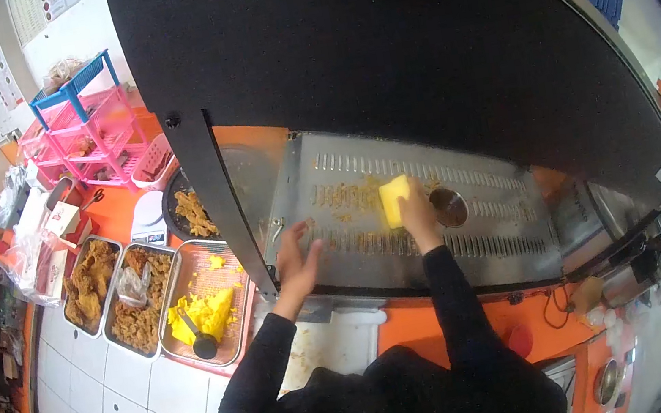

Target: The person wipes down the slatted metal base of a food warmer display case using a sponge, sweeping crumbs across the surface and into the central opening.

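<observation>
My right hand (416,212) grips a yellow sponge (394,200) against the slotted metal plate (391,155) of a black-framed cabinet. Brown crumbs (354,195) lie on the plate to the left of the sponge. Just right of that hand is a round opening or cup (449,207) with something dark inside; I cannot make out its contents. Over the plate's front left corner, my left hand (297,264) is held with fingers apart and nothing in it.
A large black panel (376,54) overhangs the plate, with a black post (236,203) at its left. Further left stand metal trays of fried chicken (92,285) and a tray of yellow food (210,314) with a black scoop (204,343). Behind them rises a pink rack (94,139).
</observation>
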Tool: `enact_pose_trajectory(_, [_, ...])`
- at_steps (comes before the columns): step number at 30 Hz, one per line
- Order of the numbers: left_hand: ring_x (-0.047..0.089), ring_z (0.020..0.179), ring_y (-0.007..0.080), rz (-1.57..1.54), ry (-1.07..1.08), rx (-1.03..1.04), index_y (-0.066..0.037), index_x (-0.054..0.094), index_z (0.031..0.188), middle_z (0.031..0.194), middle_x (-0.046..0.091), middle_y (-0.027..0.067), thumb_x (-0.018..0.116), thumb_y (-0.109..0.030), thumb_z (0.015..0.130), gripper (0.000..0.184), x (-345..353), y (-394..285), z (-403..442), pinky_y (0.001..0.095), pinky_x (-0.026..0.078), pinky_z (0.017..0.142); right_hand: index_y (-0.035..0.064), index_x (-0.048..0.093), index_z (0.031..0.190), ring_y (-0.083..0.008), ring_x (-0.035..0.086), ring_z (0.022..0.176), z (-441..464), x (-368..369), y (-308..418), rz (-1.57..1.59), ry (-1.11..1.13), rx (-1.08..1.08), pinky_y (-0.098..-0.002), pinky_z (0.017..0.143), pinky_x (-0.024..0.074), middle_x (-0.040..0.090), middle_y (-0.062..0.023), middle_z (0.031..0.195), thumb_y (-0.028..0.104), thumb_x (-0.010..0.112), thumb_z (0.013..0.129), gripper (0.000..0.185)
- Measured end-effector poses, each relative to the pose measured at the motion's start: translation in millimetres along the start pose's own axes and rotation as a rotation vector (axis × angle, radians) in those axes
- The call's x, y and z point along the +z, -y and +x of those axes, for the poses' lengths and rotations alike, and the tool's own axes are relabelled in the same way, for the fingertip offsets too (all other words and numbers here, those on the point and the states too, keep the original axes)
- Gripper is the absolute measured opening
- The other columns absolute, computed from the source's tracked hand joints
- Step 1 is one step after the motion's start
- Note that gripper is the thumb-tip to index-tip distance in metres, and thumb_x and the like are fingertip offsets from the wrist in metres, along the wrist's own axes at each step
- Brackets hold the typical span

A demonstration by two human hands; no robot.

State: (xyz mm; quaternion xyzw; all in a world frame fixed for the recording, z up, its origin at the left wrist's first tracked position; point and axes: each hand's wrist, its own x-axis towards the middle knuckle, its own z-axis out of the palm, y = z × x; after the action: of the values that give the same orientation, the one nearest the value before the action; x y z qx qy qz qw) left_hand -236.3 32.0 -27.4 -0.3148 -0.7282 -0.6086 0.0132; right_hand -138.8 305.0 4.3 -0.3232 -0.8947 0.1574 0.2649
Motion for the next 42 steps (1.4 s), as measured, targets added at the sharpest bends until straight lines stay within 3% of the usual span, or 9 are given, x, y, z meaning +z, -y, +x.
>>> enact_pose_trajectory(4, [0.056, 0.104, 0.0345, -0.039, -0.071, 0.181, -0.001, 0.049, 0.121, 0.114, 0.057, 0.017, 0.06, -0.023, 0.084, 0.045, -24.3, -55.5, -3.8, 0.0417, 0.042, 0.09, 0.0076, 0.041, 0.128, -0.0398, 0.059, 0.102, -9.0, -14.3, 55.4, 0.235, -0.036, -0.155, -0.0481, 0.085, 0.0472, 0.059, -0.0209, 0.116, 0.015, 0.061, 0.085, 0.049])
enact_pose_trajectory(10, [0.057, 0.097, 0.0328, 0.04, -0.061, 0.167, -0.003, 0.06, 0.108, 0.104, 0.062, 0.0157, 0.061, -0.017, 0.079, 0.032, -36.4, -60.2, -110.7, 0.0396, 0.043, 0.087, 0.0118, 0.045, 0.131, -0.0369, 0.054, 0.113, -70.2, 35.1, 165.5, 0.493, 0.761, -0.505, -0.0432, 0.094, 0.0432, 0.056, -0.0192, 0.122, 0.025, 0.064, 0.081, 0.054])
enact_pose_trajectory(15, [0.06, 0.097, 0.0294, 0.019, -0.017, -0.036, 0.001, 0.058, 0.106, 0.099, 0.063, 0.0156, 0.055, -0.018, 0.085, 0.028, -49.4, -51.0, -165.1, 0.0378, 0.044, 0.089, 0.0111, 0.049, 0.126, -0.0361, 0.056, 0.11, -46.2, 55.3, 156.3, 0.307, 0.344, -0.293, -0.0426, 0.093, 0.0448, 0.059, -0.018, 0.118, 0.025, 0.065, 0.081, 0.05])
enact_pose_trajectory(23, [0.062, 0.096, 0.0252, -0.078, -0.103, -0.089, 0.0, 0.055, 0.11, 0.1, 0.066, 0.0133, 0.059, -0.007, 0.083, 0.028, -49.5, -51.2, -149.6, 0.0351, 0.046, 0.087, 0.0124, 0.047, 0.128, -0.0391, 0.058, 0.102, -48.8, 76.6, 164.8, 0.039, 0.354, -0.199, -0.0467, 0.083, 0.0481, 0.059, -0.0191, 0.116, 0.024, 0.058, 0.085, 0.045])
enact_pose_trajectory(26, [0.062, 0.096, 0.0244, -0.098, -0.139, -0.097, 0.0, 0.054, 0.111, 0.101, 0.065, 0.0136, 0.059, -0.006, 0.082, 0.029, -52.7, -55.8, -143.9, 0.0345, 0.046, 0.087, 0.0046, 0.047, 0.123, -0.0419, 0.059, 0.096, -50.1, 51.9, 146.6, 0.292, 0.074, -0.271, -0.0491, 0.081, 0.0483, 0.058, -0.0225, 0.115, 0.023, 0.059, 0.083, 0.046])
enact_pose_trajectory(30, [0.062, 0.096, 0.023, -0.141, -0.147, -0.114, 0.0, 0.054, 0.111, 0.1, 0.065, 0.0131, 0.06, -0.005, 0.082, 0.03, -49.3, -48.9, -133.8, 0.0345, 0.046, 0.086, 0.013, 0.044, 0.132, -0.0384, 0.058, 0.103, -97.8, 14.7, 133.3, 0.139, 0.436, -0.405, -0.0484, 0.086, 0.047, 0.055, -0.0171, 0.123, 0.024, 0.062, 0.084, 0.053])
enact_pose_trajectory(35, [0.06, 0.099, 0.0306, 0.021, 0.022, 0.083, -0.001, 0.054, 0.113, 0.105, 0.063, 0.0147, 0.062, -0.014, 0.082, 0.035, -39.6, -53.2, -78.9, 0.0395, 0.045, 0.087, 0.0082, 0.041, 0.133, -0.0381, 0.057, 0.105, -62.8, -19.9, 49.7, -0.036, 0.121, 0.034, -0.0461, 0.089, 0.0461, 0.054, -0.0193, 0.123, 0.023, 0.062, 0.084, 0.055])
enact_pose_trajectory(38, [0.055, 0.105, 0.0336, 0.296, 0.07, 0.129, -0.003, 0.054, 0.115, 0.111, 0.059, 0.0147, 0.061, -0.026, 0.083, 0.04, -23.9, -48.1, -38.6, 0.044, 0.042, 0.09, 0.0098, 0.043, 0.131, -0.0396, 0.058, 0.102, -65.8, -34.6, 31.7, 0.197, -0.06, -0.141, -0.0462, 0.083, 0.0485, 0.056, -0.0184, 0.12, 0.025, 0.059, 0.086, 0.05])
enact_pose_trajectory(42, [0.049, 0.112, 0.0317, 0.643, 0.086, 0.138, -0.006, 0.054, 0.116, 0.116, 0.055, 0.013, 0.06, -0.036, 0.081, 0.046, -8.7, -23.1, -9.9, 0.045, 0.037, 0.092, 0.012, 0.043, 0.132, -0.0366, 0.054, 0.113, -99.4, -36.6, 58.1, 0.218, 0.388, -0.347, -0.0458, 0.09, 0.0453, 0.054, -0.0167, 0.125, 0.026, 0.063, 0.085, 0.053])
